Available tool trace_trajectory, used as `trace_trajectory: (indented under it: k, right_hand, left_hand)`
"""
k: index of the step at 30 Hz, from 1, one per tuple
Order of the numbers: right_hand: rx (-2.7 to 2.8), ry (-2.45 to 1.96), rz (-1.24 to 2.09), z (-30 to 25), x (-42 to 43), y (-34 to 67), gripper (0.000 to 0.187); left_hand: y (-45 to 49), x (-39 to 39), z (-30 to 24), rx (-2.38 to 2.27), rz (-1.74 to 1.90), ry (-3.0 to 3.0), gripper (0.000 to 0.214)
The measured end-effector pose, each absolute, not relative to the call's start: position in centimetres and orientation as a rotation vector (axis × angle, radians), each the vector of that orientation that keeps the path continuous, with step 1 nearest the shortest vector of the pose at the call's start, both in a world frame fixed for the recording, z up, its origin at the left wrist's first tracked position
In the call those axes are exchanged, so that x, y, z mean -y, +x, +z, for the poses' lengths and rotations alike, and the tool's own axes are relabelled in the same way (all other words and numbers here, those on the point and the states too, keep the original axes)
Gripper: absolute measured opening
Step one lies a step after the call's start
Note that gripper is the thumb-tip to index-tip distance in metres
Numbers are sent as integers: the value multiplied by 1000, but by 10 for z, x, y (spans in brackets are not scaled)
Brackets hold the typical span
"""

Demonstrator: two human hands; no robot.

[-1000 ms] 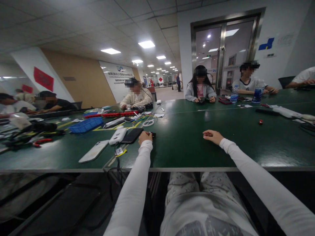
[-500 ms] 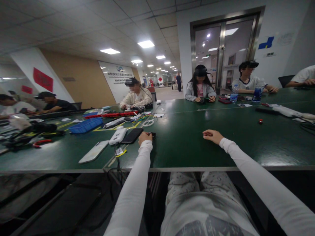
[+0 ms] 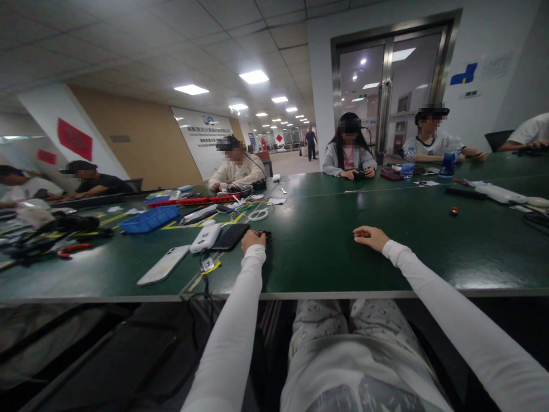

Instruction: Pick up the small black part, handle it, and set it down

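Note:
My left hand [image 3: 253, 240] rests on the green table [image 3: 317, 252], its fingers wrapped round a small black object [image 3: 268, 234]. Most of that object is hidden by the hand, so its kind cannot be made out. Just left of this hand lie a dark phone or tablet [image 3: 230, 237], a white rounded device [image 3: 206, 237] and a white phone [image 3: 164, 265]. My right hand [image 3: 371, 237] lies apart on the bare tabletop, palm inward, with loosely bent fingers and nothing visible in them.
A blue tray [image 3: 150, 220], coiled white cable [image 3: 258, 214] and red-handled pliers [image 3: 74, 249] lie to the left. A small red item [image 3: 453, 211] sits to the right. Water bottles [image 3: 409, 163] stand across the table, where several co-workers sit. The table's front edge [image 3: 326, 296] runs before my lap.
Both my hands stay where they were. Across the table, a co-worker's hands have shifted slightly, and the person standing far off has moved a little.

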State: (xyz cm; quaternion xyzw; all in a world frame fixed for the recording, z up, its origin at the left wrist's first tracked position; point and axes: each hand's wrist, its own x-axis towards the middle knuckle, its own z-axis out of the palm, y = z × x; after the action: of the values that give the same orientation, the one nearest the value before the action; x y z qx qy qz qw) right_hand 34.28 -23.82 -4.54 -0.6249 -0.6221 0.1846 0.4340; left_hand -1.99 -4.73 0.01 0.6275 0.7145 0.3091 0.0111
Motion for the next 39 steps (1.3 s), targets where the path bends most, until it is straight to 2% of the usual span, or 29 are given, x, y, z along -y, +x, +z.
trace_trajectory:
  k: [29,39]
  right_hand:
    - [1565,-1564,466,-43,240,342,30]
    - [1572,-1582,443,-42,240,341,28]
  left_hand:
    - [-21,49,2,-2200,967,2023,20]
    - [-22,46,2,-2215,898,2036,26]
